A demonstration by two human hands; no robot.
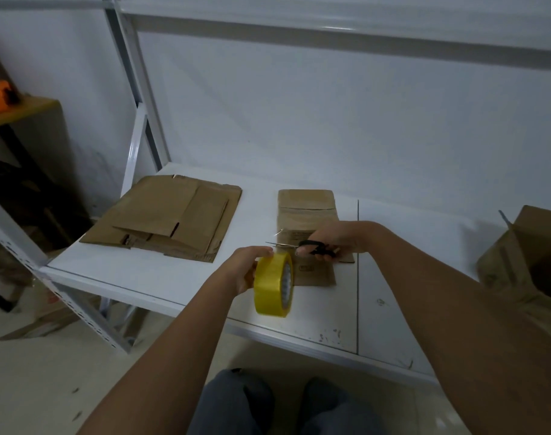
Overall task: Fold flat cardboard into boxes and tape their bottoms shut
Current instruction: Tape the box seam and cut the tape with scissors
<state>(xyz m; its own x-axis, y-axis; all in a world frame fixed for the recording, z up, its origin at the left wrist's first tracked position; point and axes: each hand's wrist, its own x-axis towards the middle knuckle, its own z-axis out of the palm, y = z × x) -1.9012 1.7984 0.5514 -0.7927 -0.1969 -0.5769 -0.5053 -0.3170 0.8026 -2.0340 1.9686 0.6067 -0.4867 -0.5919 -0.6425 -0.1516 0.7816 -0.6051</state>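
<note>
From the head view, the left hand [241, 271] grips a yellow tape roll [273, 284] held upright above the white table [173, 277], fingers curled over its top edge. At two o'clock from the roll, the right hand [333, 238] is closed around the black handles of scissors [302, 246], blades pointing toward nine o'clock. Beneath both lies a folded cardboard box [307, 215]. A stack of flat cardboard [167, 215] rests at ten o'clock; an open carton [531, 259] stands at three o'clock.
</note>
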